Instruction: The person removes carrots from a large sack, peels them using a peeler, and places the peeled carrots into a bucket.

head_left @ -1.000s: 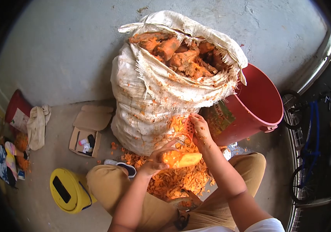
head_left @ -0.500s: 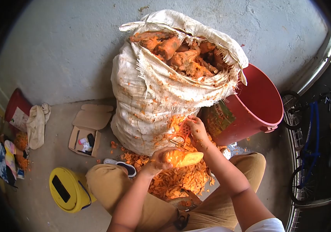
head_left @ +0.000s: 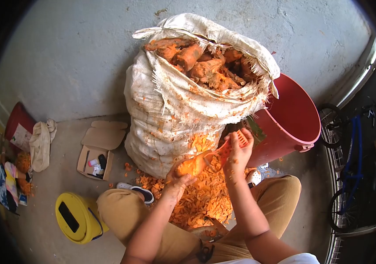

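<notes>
My left hand (head_left: 177, 184) is wrapped round the lower end of a thick, peeled orange carrot (head_left: 192, 166). My right hand (head_left: 239, 155) grips a red-orange peeler (head_left: 224, 152) with a perforated handle, its head close to the carrot's far end; whether the blade touches cannot be made out. Below both hands a heap of orange peelings (head_left: 208, 198) lies on the floor between my legs. In front stands a tall white woven sack (head_left: 170, 119), its mouth folded open over many rough, dirty carrots (head_left: 210, 68).
A large red bin (head_left: 280, 132) stands right of the sack. To the left are an open cardboard box (head_left: 82, 158) with small items and a yellow lidded bucket (head_left: 89, 220). A bicycle (head_left: 353, 163) leans at the far right.
My right hand with the peeler has moved right and turned so the perforated handle points up. The carrot has tilted, its far end now pointing up to the right.
</notes>
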Demonstrator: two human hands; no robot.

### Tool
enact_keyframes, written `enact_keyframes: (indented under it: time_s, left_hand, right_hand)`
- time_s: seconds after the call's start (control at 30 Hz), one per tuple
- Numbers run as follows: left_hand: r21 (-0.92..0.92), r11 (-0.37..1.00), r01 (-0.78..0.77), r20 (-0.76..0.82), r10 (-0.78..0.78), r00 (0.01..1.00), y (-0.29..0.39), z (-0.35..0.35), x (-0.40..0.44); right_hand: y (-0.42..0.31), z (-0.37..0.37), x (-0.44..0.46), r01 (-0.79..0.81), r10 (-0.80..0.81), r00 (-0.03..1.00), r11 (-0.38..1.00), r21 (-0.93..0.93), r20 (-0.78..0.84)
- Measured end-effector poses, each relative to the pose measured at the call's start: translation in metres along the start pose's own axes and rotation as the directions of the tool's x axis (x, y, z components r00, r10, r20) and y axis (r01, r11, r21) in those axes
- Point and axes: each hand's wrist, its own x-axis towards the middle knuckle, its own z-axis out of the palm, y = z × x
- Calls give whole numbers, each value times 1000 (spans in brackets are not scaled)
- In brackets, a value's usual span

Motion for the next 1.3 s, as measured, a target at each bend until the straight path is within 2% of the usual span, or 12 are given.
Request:
enact_keyframes:
  time_s: [0.1,0.2,0.33,0.43,0.47,0.53,0.63,0.73,0.9,0.93,1.03,1.3]
  left_hand:
    - [-34,999,-1,-19,0,1000,-4,7,-5]
    - [19,999,-33,21,33,999,-2,8,-9]
    - [137,986,-96,30,93,995,-5,6,-13]
    - [125,981,-148,67,140,988,3,5,-16]
    - [109,980,-166,87,156,984,8,3,-18]
    - [143,977,-160,90,148,985,16,-5,-16]
    - [134,988,-73,118,57,991,22,-6,-9]
    - [309,941,-140,195,82,977,29,-2,-5]
    - [304,937,-172,177,122,977,34,-2,4]
    - [295,938,-183,169,137,976,32,-5,8]
    - [185,973,-136,36,132,991,22,-13,13]
    - [34,999,15,-93,-12,996,7,-17,21]
  right_hand:
    - [26,5,-17,138,-139,989,990,11,59]
    - [33,4,-18,93,-94,995,995,26,38]
    - [51,-24,24,43,-44,994,999,-13,-98]
    - [53,-63,65,162,-183,948,982,-102,-260]
    - [61,-90,87,132,-127,946,991,-4,-300]
    - [51,-102,97,98,-126,949,989,-109,-291]
    - [41,-92,81,23,-20,1000,990,-138,21]
    - [29,-77,57,-106,189,957,932,-346,219]
    - [17,-57,18,-127,524,610,805,-580,594]
    - [18,-57,13,-58,553,545,775,-630,630]
    - [21,-50,-1,-174,668,456,715,-677,588]
    - [31,-43,-35,-157,623,523,742,-652,582]
